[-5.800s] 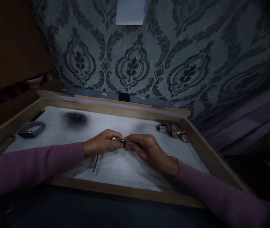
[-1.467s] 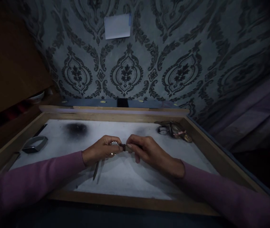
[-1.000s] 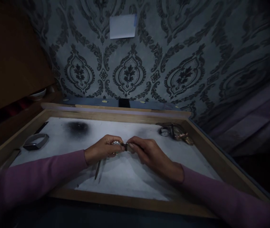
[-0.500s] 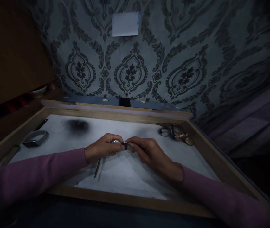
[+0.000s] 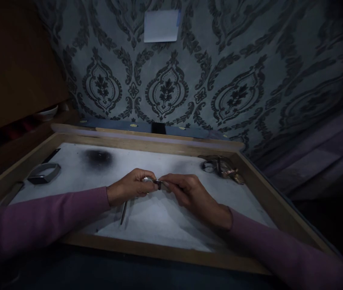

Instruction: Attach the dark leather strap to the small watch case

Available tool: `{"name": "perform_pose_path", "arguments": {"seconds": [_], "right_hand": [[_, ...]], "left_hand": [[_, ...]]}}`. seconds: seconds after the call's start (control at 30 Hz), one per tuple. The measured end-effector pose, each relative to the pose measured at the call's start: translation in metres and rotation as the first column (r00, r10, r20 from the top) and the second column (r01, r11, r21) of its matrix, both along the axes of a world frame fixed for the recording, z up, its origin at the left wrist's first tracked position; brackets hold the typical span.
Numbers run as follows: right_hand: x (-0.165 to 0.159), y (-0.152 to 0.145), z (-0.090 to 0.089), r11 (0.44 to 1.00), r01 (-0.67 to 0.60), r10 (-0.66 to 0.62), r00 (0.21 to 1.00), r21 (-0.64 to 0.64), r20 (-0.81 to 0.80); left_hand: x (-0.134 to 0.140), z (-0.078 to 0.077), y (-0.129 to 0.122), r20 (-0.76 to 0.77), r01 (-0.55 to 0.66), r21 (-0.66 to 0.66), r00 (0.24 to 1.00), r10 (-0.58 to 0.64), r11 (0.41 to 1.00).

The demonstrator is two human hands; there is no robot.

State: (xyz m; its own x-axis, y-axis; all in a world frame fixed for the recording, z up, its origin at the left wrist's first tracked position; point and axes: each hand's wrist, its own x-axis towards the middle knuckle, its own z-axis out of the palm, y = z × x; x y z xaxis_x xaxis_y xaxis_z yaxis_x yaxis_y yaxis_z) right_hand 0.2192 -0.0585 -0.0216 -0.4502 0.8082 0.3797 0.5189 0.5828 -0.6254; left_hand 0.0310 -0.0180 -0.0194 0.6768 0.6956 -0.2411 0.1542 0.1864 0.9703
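Observation:
Over the white sheet, my left hand [image 5: 131, 185] is closed on a round, shiny wristwatch [image 5: 147, 179], partly hidden by the thumb and fingers. A short dark piece, apparently strap [image 5: 160, 185], sticks out from the watch's right side. My right hand [image 5: 191, 195] comes in from the other side, thumb and forefinger pinched at that dark piece. Something thin and glinting shows at those fingertips, too small to name. Below my left hand, a thin pointed rod [image 5: 123, 213] slants down; I cannot tell whether it is held or lies on the sheet.
A shallow wooden tray [image 5: 147, 245] lined with a white sheet [image 5: 171, 225] surrounds the work. Near its left wall is a grey-banded watch [image 5: 44, 173]. Several watches [image 5: 221, 167] lie heaped at the back right corner. A black smudge [image 5: 99, 158] marks the sheet. Patterned wallpaper [image 5: 165, 88] rises behind.
Both hands stay almost in place, still together at the watch. The watch face in my left hand appears slightly more tilted and covered. The whole view has shifted a little.

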Motion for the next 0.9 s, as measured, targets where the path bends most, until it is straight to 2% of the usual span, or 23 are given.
{"name": "perform_pose_path", "arguments": {"seconds": [0.37, 0.9], "right_hand": [[0.0005, 0.0004, 0.0006, 1.000, -0.011, 0.011, 1.000, -0.016, 0.018], [-0.0003, -0.0016, 0.0022, 1.000, 0.000, 0.000, 1.000, 0.010, 0.017]], "left_hand": [[-0.0025, -0.0040, 0.0004, 0.043, 0.030, 0.010, 0.999, -0.030, 1.000], [-0.0001, 0.0047, -0.0006, -0.060, -0.034, -0.021, 0.998, 0.032, 0.999]]}}
